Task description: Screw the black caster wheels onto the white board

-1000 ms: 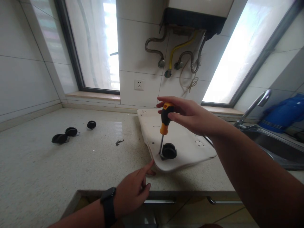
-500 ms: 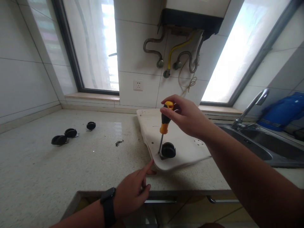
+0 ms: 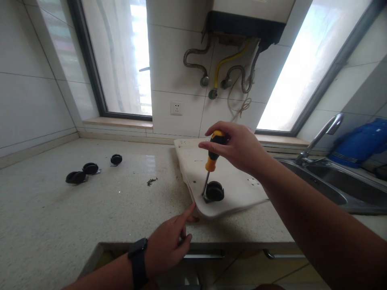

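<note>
Screwdriver (image 3: 211, 163) set beside a black caster (image 3: 215, 191) at the near corner of a white panel (image 3: 238, 191).
Its yellow-and-black handle is gripped between thumb and fingers of the right hand (image 3: 235, 145), the metal shaft slightly tilted. The panel's edge is touched by the extended index finger of the left hand (image 3: 169, 241), other fingers loosely curled.

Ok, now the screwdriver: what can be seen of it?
The screwdriver has a black and yellow-orange handle, apparently plastic or rubber, and a thin metal shaft. It stands handle up, leaning slightly, the upper handle gripped by the right hand. The tip is down at the mounting plate of the black caster; what it engages is too small to tell.
</note>
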The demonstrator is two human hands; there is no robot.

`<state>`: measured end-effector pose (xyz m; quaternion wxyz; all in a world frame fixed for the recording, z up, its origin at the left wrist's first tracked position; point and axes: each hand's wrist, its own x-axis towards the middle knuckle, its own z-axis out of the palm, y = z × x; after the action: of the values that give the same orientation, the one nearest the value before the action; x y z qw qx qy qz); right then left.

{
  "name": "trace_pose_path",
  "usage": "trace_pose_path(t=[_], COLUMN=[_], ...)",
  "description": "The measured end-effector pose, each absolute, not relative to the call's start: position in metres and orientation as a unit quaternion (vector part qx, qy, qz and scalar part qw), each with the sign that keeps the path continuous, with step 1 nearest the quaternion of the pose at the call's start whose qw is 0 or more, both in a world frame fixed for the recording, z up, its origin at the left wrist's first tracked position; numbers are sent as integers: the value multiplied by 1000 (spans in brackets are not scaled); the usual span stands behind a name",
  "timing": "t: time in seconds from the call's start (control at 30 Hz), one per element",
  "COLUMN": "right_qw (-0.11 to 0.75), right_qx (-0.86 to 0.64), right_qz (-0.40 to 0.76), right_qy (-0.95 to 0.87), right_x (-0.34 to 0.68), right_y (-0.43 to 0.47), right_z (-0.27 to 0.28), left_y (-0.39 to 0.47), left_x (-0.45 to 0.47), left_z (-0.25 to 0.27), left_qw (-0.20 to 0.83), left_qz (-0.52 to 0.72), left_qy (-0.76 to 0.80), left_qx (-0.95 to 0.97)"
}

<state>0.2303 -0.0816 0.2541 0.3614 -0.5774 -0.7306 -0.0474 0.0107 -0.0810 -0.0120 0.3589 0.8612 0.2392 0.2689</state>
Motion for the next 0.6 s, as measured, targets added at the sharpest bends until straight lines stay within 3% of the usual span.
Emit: trace_pose_path(t=[0.07,0.27,0.47,0.6], right_qw=[359,332,316,358], right_qx=[-565,-464,-510,-533], right_qz=[-28,190,110,77], right_qy=[-742,-799,-793,-763], right_x=[232,249,245,241], right_y=[-81,-83,-85,-81], right_z=[253,256,257,250], left_y=[-81,-82,-82,-86], left_x=[10,10,21,22], left_z=[-13,-11,0,14], left_qw=[360,405,726,840], left_qz=[270,269,286,292], left_qy=[237,245,166,116], left_qx=[861,839,603,442])
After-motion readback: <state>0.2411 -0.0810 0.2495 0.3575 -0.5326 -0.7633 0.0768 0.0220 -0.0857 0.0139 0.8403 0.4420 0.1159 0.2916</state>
